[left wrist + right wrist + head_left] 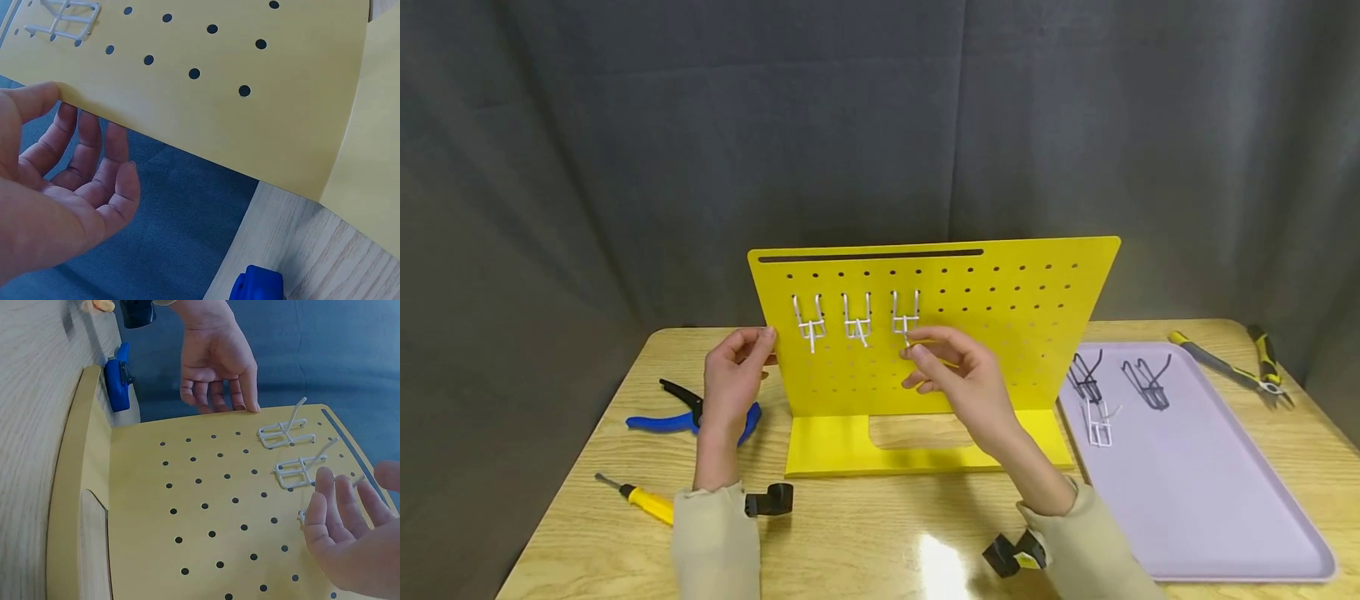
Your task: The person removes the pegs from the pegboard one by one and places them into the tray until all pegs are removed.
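Observation:
A yellow pegboard (1000, 333) stands upright on its base, with three white wire hooks in a row on its left half: the left hook (810, 323), the middle hook (857, 320) and the right hook (905, 312). My left hand (733, 375) grips the board's left edge, thumb in front and fingertips behind, as the left wrist view shows. Beside the right hook is my right hand (966, 379), thumb and fingers bent loosely around the end of its prong. In the right wrist view a gap shows between that thumb and the fingers (337, 515), which partly hide this hook.
At right, a lilac tray (1195, 500) holds two black hooks (1146, 385) and a white hook (1098, 423). Diagonal cutters (1225, 367) lie over beyond its right edge. A blue-handled tool (658, 423) and a yellow screwdriver (651, 504) lie left of the board. A dark curtain (880, 125) hangs behind.

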`<state>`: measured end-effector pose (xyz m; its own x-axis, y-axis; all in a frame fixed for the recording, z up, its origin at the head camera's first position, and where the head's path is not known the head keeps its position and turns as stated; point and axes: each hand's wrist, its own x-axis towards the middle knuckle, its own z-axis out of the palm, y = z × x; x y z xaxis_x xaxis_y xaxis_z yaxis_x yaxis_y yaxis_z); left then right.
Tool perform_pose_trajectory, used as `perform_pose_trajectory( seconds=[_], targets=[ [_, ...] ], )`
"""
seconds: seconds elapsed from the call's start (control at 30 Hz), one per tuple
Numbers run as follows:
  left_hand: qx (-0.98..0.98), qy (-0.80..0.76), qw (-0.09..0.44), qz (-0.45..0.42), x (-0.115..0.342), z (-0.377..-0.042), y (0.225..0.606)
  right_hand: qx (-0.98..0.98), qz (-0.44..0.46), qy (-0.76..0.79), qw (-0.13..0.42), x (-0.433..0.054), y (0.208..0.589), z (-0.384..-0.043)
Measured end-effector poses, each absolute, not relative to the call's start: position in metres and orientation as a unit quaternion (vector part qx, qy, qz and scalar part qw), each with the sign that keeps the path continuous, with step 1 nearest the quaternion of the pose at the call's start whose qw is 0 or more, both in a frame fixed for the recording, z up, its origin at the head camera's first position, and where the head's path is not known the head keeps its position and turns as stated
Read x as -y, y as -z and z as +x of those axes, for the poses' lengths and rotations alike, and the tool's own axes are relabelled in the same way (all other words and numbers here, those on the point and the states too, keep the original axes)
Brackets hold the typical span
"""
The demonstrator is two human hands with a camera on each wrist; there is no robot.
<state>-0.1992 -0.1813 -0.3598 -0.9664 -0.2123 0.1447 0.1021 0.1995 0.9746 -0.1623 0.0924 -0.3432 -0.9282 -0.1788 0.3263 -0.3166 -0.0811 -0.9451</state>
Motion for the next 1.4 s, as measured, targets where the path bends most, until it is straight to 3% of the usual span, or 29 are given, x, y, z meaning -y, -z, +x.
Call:
perform_pose_trajectory(
  seconds=[1.03,1.4],
  targets=[
    [0.772,0.620,0.132,0.044,0.180,-0.200,0.361,0.696,0.174,-0.697,0.008,-0.090,0.329,-0.173],
    [0.769,0.625,0.126,0.045,0.180,-0.201,0.361,0.707,0.195,-0.679,0.035,-0.091,0.334,-0.174]
  ],
)
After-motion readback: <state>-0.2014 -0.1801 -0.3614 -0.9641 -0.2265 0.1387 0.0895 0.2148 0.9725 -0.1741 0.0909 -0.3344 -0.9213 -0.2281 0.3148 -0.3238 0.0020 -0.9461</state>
